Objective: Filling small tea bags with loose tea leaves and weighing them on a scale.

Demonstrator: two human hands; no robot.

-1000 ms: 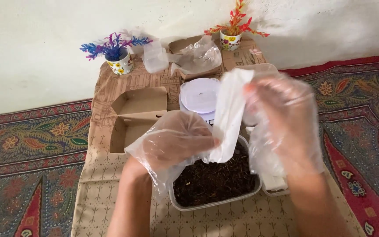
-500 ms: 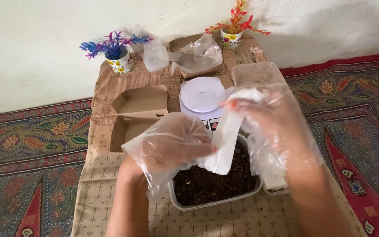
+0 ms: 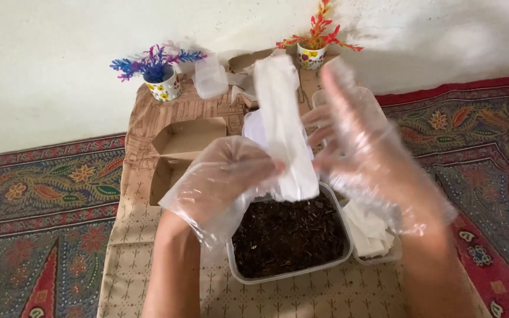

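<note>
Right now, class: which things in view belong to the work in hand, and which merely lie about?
In use:
left hand
right hand
white paper sachet
tub of dark dried leaves
tray of white sachets

Lying about:
blue plant pot
red plant pot
open cardboard box

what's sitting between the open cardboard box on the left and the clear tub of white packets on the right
In the head view, a clear plastic tub of dark soil sits between the open cardboard box and the tub of white packets, with the gloved left hand hovering above it.
</note>
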